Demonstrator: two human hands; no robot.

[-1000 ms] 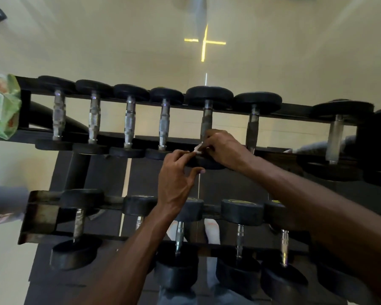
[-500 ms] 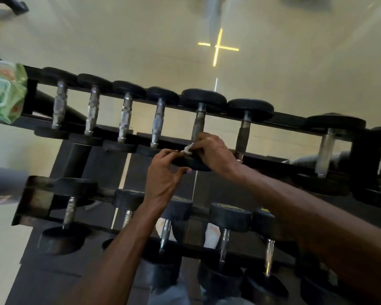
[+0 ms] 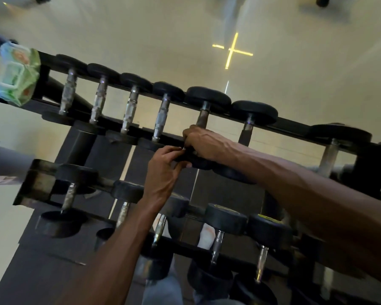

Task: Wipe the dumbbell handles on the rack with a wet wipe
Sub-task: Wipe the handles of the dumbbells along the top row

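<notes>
My right hand curls around the near end of the fifth dumbbell handle on the rack's upper row; my left hand pinches the wet wipe, barely visible between them. I'm probably regripping it; next, slide along the handle.

We look down on a black two-tier rack of dumbbells. At center our right hand curls over the lower end of the fifth dumbbell's handle; our left hand meets it from seven o'clock, fingers curled at the dumbbell's near head. A green wipes pack sits at ten o'clock.
</notes>
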